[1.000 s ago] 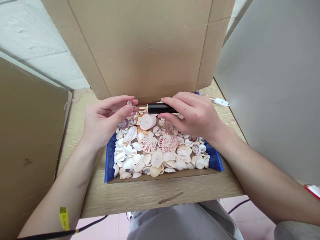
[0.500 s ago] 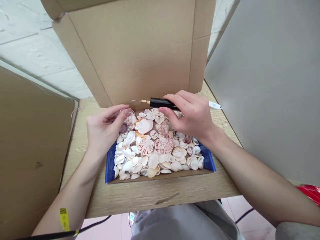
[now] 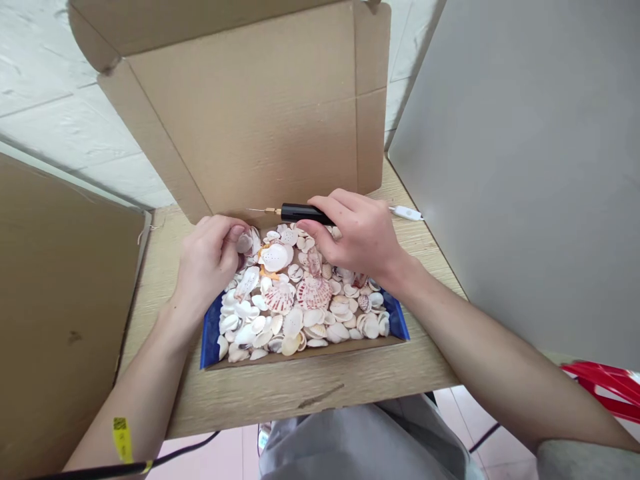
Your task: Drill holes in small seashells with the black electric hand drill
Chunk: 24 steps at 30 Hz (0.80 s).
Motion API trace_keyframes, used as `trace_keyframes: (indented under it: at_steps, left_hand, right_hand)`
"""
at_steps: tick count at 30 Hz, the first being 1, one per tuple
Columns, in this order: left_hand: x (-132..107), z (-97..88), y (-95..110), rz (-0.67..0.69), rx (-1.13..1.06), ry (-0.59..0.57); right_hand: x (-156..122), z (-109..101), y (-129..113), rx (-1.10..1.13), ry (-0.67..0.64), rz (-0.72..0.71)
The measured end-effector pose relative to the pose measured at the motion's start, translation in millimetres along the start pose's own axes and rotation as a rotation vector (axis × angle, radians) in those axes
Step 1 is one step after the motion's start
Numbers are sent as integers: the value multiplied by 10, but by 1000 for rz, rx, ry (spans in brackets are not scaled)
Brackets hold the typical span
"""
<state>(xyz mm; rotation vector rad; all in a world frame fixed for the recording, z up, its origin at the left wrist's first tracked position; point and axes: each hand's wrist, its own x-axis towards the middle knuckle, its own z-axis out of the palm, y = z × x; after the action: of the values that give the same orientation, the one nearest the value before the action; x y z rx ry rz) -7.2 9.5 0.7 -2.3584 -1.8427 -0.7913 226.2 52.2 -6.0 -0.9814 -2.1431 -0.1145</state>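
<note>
Pale wood-grain surface (image 3: pixel 380 375) across the frame's middle, a dark streak (image 3: pixel 320 396) near its lower edge. Centred on it, a shell-filled cardboard box (image 3: pixel 211 333); right of centre, a white plastic piece (image 3: pixel 407 213), possibly a switch.

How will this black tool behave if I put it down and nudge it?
The black tool would probably roll, since it looks cylindrical. It seems rigid along its straight length, but the very thin bit at its end may bend if it catches the shells.
</note>
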Motion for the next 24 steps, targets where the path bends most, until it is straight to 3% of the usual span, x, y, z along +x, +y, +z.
trace_keyframes:
  at_steps: [4,10,14,24]
  left_hand:
    - [52,17,52,58,-31,-3]
    - [121,105,65,183,3,-65]
    - [93,147,-21,256,55,-116]
    - [55,171,-61,250,31,-87]
  right_hand:
    - [19,16,0,-6,-24,37]
    - [104,57,-52,-62,-71,-163]
    - [135,81,-61,-69,-90,-149]
    - [102,146,-11,-73,-80,-124]
